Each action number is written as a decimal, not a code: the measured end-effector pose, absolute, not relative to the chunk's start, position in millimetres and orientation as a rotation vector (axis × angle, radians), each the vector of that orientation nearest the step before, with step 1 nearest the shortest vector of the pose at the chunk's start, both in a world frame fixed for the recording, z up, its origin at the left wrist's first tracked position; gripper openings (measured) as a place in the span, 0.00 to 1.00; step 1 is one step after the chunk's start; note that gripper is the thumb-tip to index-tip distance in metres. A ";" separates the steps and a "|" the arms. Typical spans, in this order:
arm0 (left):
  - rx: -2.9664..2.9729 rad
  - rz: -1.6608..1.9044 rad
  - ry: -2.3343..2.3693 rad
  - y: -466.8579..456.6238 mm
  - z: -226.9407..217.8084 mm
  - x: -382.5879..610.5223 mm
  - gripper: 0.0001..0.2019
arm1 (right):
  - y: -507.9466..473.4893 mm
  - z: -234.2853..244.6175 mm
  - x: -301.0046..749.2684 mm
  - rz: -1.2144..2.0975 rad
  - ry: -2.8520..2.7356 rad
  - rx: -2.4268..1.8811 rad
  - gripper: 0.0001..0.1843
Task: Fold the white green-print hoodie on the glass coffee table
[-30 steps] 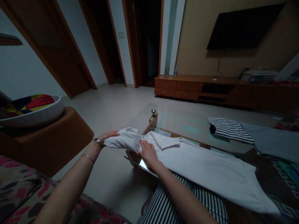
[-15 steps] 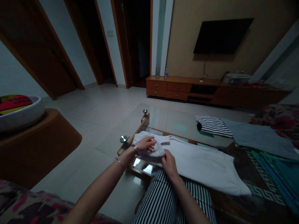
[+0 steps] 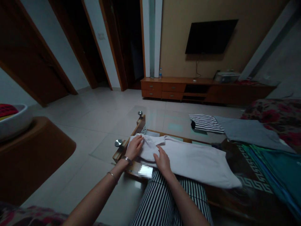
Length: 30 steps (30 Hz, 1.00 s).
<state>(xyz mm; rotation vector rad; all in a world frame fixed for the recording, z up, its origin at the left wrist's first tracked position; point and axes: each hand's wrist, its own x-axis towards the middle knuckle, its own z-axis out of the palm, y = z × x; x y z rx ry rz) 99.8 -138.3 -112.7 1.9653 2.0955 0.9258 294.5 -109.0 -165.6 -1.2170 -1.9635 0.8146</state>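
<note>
Left hand (image 3: 134, 148) lies open, palm down, on the gathered end of the white garment (image 3: 190, 160), which rests on the glass table (image 3: 164, 117) at 12 o'clock. Right hand (image 3: 163, 163) sits curled on the garment's near edge; grip cannot be confirmed. Striped cloth (image 3: 204, 123) lies at 1 o'clock.

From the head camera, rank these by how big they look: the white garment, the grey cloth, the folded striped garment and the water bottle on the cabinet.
Largest to smallest in the head view:
1. white garment
2. grey cloth
3. folded striped garment
4. water bottle

The bottle is farthest away, so this shows apparent size only.
</note>
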 end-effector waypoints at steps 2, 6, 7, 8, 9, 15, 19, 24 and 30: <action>2.002 0.857 2.189 -133.6 -117.0 101.2 0.19 | -106.2 -163.0 290.2 0.864 -1.940 -1.174 0.26; 2.063 0.752 2.369 -133.6 -115.4 120.0 0.21 | -102.7 -147.9 294.8 0.900 -1.802 -0.985 0.24; 2.088 0.731 2.398 -134.8 -114.3 126.1 0.22 | -102.8 -145.0 298.0 0.878 -1.783 -0.944 0.23; 2.121 0.706 2.416 -136.0 -113.8 131.9 0.23 | -103.4 -143.5 301.6 0.853 -1.776 -0.919 0.22; 2.160 0.672 2.420 -136.9 -114.4 137.2 0.24 | -104.1 -143.5 305.3 0.830 -1.782 -0.916 0.21; 2.308 0.309 2.311 -134.1 -140.2 147.2 0.25 | -109.6 -157.3 316.2 0.547 -2.047 -1.214 0.17; 2.270 0.179 2.324 -127.1 -155.5 141.1 0.27 | -118.6 -159.9 314.7 0.366 -2.163 -1.183 0.17; 2.252 0.097 2.305 -121.6 -155.1 140.1 0.27 | -138.5 -168.7 324.8 0.436 -2.285 -1.087 0.17; 2.217 0.012 2.327 -116.3 -145.1 146.4 0.27 | -134.2 -147.5 408.1 0.500 -2.063 -1.079 0.14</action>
